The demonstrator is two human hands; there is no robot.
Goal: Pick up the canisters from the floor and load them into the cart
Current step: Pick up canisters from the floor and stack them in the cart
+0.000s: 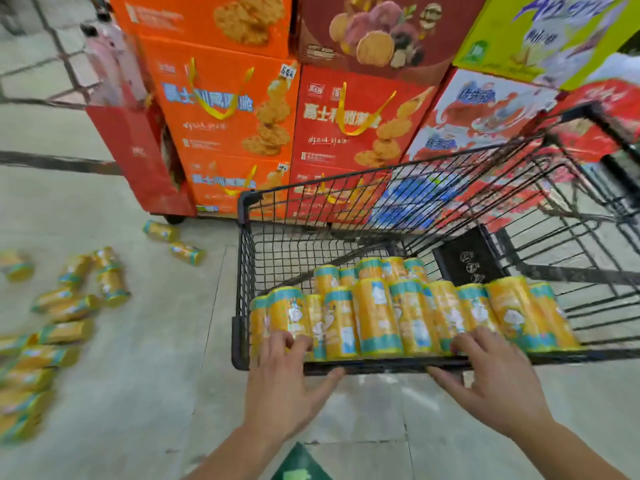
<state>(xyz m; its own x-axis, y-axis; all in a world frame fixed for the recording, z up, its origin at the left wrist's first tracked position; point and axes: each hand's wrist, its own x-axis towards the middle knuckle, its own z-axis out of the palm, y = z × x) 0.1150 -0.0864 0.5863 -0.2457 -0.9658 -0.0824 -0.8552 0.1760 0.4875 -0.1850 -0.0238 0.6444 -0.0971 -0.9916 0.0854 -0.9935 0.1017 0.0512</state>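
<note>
Fingertips (294,342) of the left hand (284,382) and right hand (495,375), loosely bent and slightly spread, rest on glossy yellow cylindrical canisters (377,317) packed lying in the black wire cart (242,271). Both thumbs splay below its rim. Loose canisters (110,285) lie scattered on the smooth grey floor (156,341) to the left.

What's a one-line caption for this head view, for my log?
Left hand and right hand touch the carted canisters over the cart rim; loose canisters lie scattered on the floor at left.
</note>
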